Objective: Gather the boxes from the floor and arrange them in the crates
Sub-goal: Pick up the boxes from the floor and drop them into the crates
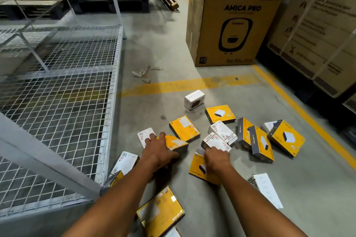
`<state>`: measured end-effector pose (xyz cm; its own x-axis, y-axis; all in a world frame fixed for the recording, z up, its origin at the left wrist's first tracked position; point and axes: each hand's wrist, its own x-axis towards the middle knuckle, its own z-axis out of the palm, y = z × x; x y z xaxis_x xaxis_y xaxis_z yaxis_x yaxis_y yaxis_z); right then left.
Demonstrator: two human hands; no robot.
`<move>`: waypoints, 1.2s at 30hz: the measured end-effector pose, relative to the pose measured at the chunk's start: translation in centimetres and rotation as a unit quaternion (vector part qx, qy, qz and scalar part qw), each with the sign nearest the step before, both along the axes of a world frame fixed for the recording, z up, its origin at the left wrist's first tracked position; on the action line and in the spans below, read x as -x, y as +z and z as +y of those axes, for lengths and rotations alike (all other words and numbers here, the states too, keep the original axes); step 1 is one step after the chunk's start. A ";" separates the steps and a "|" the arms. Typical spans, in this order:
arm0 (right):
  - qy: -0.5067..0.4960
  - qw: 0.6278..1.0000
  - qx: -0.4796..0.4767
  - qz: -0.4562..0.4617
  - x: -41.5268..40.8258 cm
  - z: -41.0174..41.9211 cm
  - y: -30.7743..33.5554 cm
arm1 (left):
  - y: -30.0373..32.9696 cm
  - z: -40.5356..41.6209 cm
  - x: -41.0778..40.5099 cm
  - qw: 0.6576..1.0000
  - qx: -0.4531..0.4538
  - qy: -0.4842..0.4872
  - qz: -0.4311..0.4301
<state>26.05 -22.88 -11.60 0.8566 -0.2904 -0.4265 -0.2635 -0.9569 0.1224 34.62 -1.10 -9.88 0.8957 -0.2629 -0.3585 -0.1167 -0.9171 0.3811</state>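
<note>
My left hand [157, 151] has its grip curled over a yellow box [178, 143] that sits tilted on the concrete floor [169, 48], fingers wrapped across its top and near edge, with 1 fingertip reaching a white box [145, 135] just beside it. My right hand [216, 158] closes its grip on the near end of a white labelled box [213, 141], fingers bent down over the edge; below that wrist lies a flat yellow box [196, 167]. The rest of the boxes lie scattered around both hands: glossy yellow cartons with grey sides and a printed picture of a white device, and plain white cartons carrying barcode labels, all rectangular, some flat, some propped on edge against each other. A small white box [194, 99] stands apart, farther out near a painted yellow line [183, 83]. To my left is a grey wire-mesh crate [107, 75] with a steel frame. A tall brown cardboard carton [237, 15] stands beyond.
</note>
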 end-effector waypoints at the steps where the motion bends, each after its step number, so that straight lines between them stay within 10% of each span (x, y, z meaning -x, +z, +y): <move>1: -0.018 0.999 -0.028 0.023 -0.5 -0.3 0.6 | 0.1 0.1 -0.3 0.999 0.027 0.025 0.014; 6: -0.231 0.935 -0.264 -0.053 -2.2 -1.9 3.3 | 2.1 -0.2 -1.2 0.942 0.254 0.187 0.110; 12: -0.425 0.505 -0.736 -0.149 0.6 -0.3 7.5 | 7.7 0.8 1.6 0.819 0.462 0.264 0.215; 16: -0.452 0.409 -0.774 -0.170 2.6 1.8 13.2 | 15.5 0.8 3.0 0.769 0.519 0.272 0.255; 25: -0.441 0.383 -0.801 -0.133 4.7 6.4 36.4 | 35.9 -0.2 7.8 0.754 0.536 0.273 0.263; 33: -0.367 0.559 -0.736 -0.105 7.0 7.9 58.9 | 55.9 0.1 11.2 0.786 0.522 0.231 0.237; 36: -0.360 0.572 -0.726 -0.126 6.7 7.9 67.6 | 64.3 0.6 11.2 0.784 0.534 0.222 0.226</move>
